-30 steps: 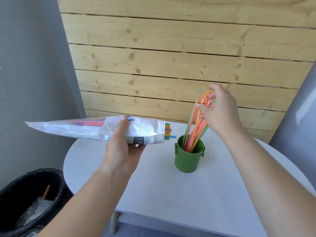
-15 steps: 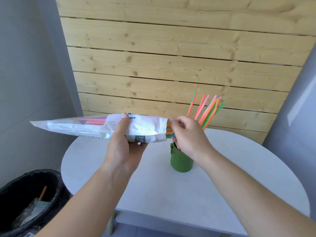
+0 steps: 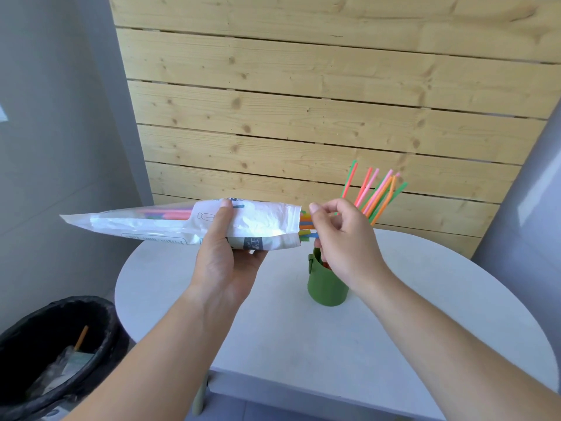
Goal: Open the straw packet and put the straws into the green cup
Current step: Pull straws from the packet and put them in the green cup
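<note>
My left hand grips a long white straw packet, held level above the table with its open end to the right. Coloured straw ends poke out of that opening. The curled fingers of my right hand are at those ends; I cannot tell whether they pinch any. Behind and below my right hand stands the green cup on the table, partly hidden. Several straws lean out of the cup toward the upper right.
The round white table stands against a wooden plank wall. A black bin lined with a bag sits on the floor at lower left, with an orange straw and wrappers inside.
My right hand left the straws in the cup and moved left to the packet's open end. The packet and my left hand stay almost still.
</note>
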`<action>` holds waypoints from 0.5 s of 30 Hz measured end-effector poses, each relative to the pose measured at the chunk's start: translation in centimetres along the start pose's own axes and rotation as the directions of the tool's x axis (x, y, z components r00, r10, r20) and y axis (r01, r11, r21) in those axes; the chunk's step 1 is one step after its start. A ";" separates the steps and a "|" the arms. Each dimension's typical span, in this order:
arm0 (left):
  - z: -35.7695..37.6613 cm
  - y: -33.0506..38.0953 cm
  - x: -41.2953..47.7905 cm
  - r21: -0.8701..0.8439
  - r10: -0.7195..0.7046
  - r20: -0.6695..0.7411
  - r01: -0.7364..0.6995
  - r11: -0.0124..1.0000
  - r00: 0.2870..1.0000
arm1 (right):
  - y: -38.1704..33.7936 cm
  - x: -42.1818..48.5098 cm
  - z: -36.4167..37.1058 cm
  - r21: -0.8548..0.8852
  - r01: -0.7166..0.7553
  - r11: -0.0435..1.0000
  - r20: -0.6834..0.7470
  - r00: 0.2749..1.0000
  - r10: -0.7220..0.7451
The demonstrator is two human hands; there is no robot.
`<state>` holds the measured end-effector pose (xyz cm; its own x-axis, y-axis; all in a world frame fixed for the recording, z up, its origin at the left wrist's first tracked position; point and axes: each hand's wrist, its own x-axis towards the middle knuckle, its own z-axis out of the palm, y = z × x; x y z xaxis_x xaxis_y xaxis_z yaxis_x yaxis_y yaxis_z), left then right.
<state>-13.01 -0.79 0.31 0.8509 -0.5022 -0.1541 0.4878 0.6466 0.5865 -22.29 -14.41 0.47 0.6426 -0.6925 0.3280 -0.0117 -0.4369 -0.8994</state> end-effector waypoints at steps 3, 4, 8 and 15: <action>0.0 0.0 0.0 -0.004 -0.002 -0.003 0.002 1.000 1.000 | 0.3 0.2 0.1 0.002 -0.029 1.000 0.026 0.999 0.029; 0.0 0.0 0.0 -0.007 -0.001 -0.006 0.001 1.000 1.000 | 0.2 0.2 0.1 -0.010 -0.019 1.000 0.007 1.000 0.019; -0.2 0.4 0.2 -0.010 0.000 -0.023 0.000 1.000 1.000 | 0.1 0.2 -0.2 0.003 0.029 1.000 -0.082 0.996 -0.028; -0.2 0.2 0.1 -0.015 -0.009 -0.021 0.008 1.000 1.000 | 0.2 -0.2 0.2 0.147 -0.060 0.987 -0.011 0.998 0.062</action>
<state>-12.77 -0.59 0.21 0.8504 -0.4959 -0.1756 0.4979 0.6508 0.5732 -22.31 -14.23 0.20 0.6320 -0.7245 0.2749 0.0627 -0.3058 -0.9500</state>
